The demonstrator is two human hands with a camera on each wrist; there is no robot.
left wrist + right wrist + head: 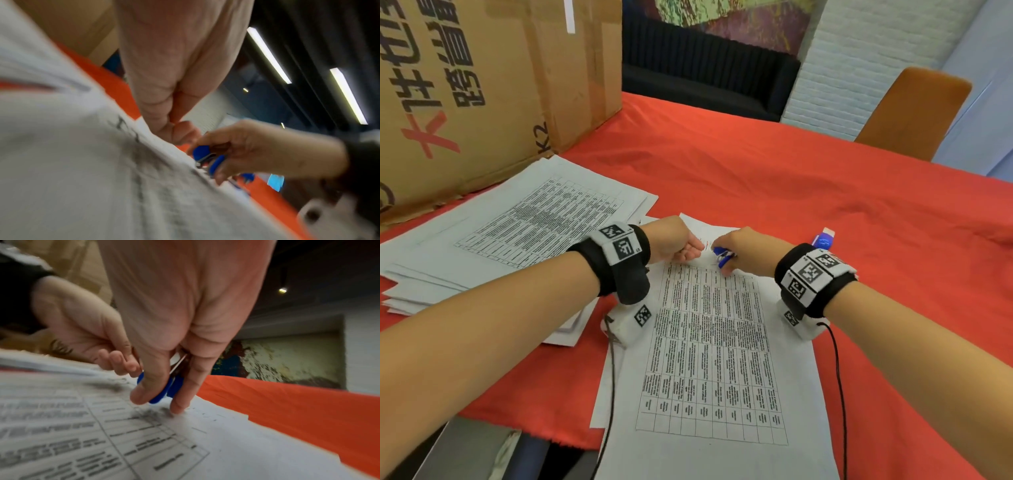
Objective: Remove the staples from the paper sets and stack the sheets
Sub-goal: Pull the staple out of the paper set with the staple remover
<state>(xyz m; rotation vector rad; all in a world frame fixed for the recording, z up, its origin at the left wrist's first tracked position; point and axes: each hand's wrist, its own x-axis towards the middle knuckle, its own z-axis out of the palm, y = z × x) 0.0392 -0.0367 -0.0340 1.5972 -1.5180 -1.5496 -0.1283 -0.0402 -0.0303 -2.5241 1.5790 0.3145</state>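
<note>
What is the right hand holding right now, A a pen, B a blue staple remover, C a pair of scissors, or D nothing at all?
B: the right hand pinches a blue staple remover between thumb and fingers, at the top edge of the printed paper set, while the left hand rests on that edge beside it.
</note>
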